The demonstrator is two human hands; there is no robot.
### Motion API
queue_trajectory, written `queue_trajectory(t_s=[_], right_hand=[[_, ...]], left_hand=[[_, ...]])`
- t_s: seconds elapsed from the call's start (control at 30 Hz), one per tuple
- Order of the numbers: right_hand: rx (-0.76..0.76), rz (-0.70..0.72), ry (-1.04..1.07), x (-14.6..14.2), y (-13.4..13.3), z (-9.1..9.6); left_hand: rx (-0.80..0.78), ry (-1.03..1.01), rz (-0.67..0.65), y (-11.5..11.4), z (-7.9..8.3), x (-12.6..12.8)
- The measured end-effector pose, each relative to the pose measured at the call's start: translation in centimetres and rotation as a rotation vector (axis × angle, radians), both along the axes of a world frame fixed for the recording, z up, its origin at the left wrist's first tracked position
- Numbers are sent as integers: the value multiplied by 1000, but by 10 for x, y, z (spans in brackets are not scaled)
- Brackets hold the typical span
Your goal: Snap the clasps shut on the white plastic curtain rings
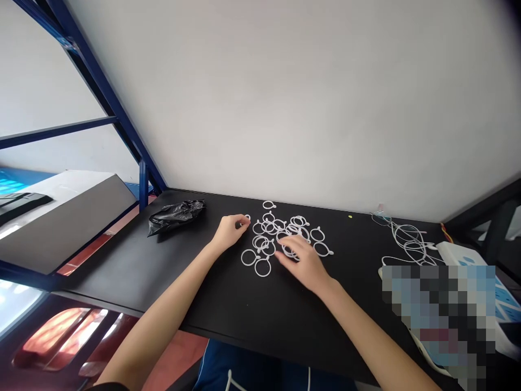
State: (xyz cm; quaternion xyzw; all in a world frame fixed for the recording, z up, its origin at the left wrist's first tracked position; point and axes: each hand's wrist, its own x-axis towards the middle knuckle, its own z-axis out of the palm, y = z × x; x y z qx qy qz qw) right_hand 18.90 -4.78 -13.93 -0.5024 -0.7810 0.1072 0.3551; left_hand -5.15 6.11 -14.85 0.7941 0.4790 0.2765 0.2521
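Many white curtain rings (262, 266), each a thin hoop with a small eyelet, lie in a loose, overlapping cluster on the black tabletop (252, 304). My left hand (231, 231) is at the left side of the cluster, its fingers pinched together. A bit of a white ring (247, 217) shows at those fingertips; the rest is hidden by the hand. Over the right part of the cluster, my right hand (303, 260) has its thumb and fingers apart, with no ring visibly gripped. Several rings are partly covered by it.
A crumpled black plastic bag (176, 215) lies to the left. At the right are a tangled white cable (408, 239), a white box (459, 255) and a blurred-out flat item (435, 320). A blue metal frame (118, 119) rises at the left; a pale wall (301, 98) stands behind.
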Motion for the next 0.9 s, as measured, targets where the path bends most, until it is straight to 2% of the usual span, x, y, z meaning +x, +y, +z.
queue_trajectory(t_s=[0.07,0.17,0.3,0.43,0.63,0.77,0.9], right_hand=[[-49,110,-51,-13,-4,5],[-95,156,-105,-20,2,6],[-124,167,-127,-12,15,-2],[-113,111,-101,1,19,-8],[-69,32,-69,13,18,-13],[-28,-17,-42,5,20,-14],[-69,20,-72,-9,32,-9]], left_hand=[[-34,-43,-53,-2,9,-1],[-105,-54,-186,-7,26,-5],[-216,34,-398,-15,43,-12],[-311,138,-555,-20,45,-13],[-350,227,-560,-24,38,-8],[-354,235,-560,-28,38,-5],[-379,209,-564,-30,39,-4]])
